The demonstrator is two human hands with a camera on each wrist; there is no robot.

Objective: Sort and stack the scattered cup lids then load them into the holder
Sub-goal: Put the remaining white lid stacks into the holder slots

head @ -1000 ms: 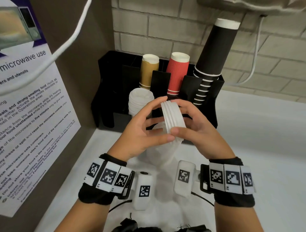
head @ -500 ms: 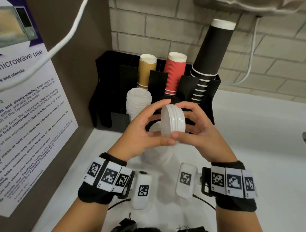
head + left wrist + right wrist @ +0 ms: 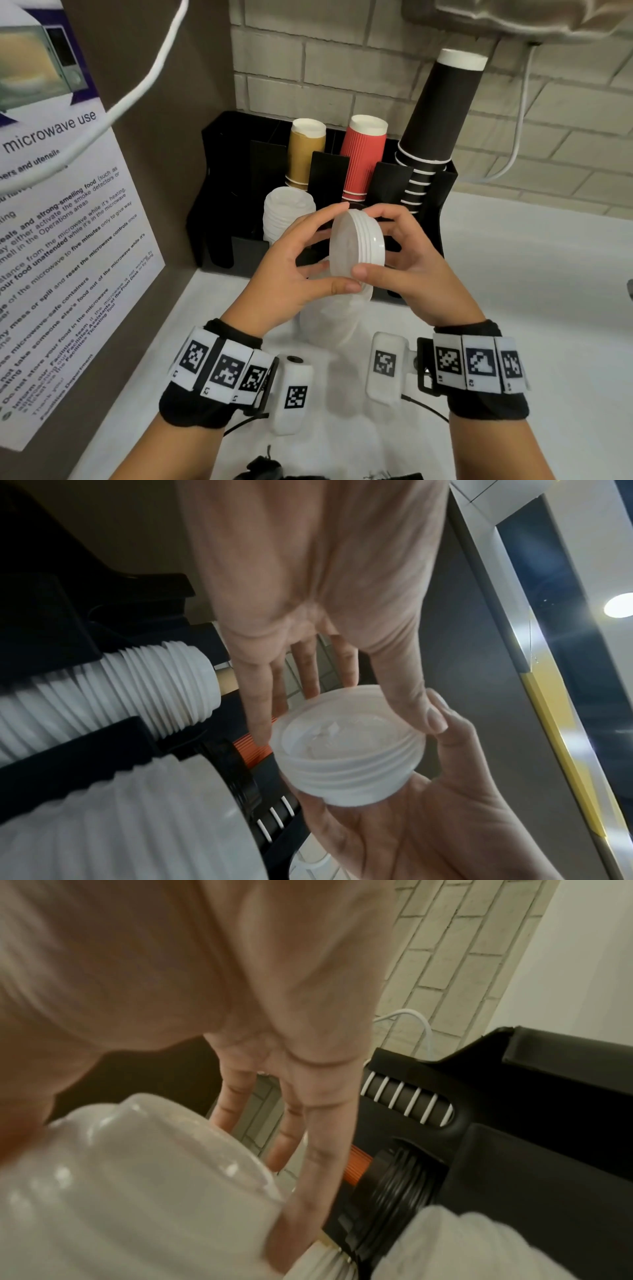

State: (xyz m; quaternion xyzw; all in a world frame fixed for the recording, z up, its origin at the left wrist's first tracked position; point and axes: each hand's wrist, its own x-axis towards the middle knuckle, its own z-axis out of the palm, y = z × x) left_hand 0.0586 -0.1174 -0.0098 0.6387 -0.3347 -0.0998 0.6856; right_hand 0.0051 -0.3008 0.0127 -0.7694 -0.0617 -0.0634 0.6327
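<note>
A: What step is this?

B: Squaring up, I'd say. Both hands hold a short lid stack [image 3: 356,248] on edge above the counter [image 3: 513,308], just in front of the holder [image 3: 442,212].

A: And the grip?

B: The left hand [image 3: 291,274] curls its thumb and fingertips round the stack's rim at 9 o'clock; the right hand [image 3: 414,270] cups it from 3 o'clock, thumb under, fingers over the top. Neither is spread wide.

A: Where would it go?

B: A tall lid column [image 3: 287,214] already stands in the holder at 10 o'clock from the stack. A bigger lid pile [image 3: 329,318] sits on the counter at 6 o'clock, touching the holder's front.

A: Next move?

B: Probably match the size, turn the stack flat, then seat it on the right column without knocking the cups [image 3: 363,154].
</note>
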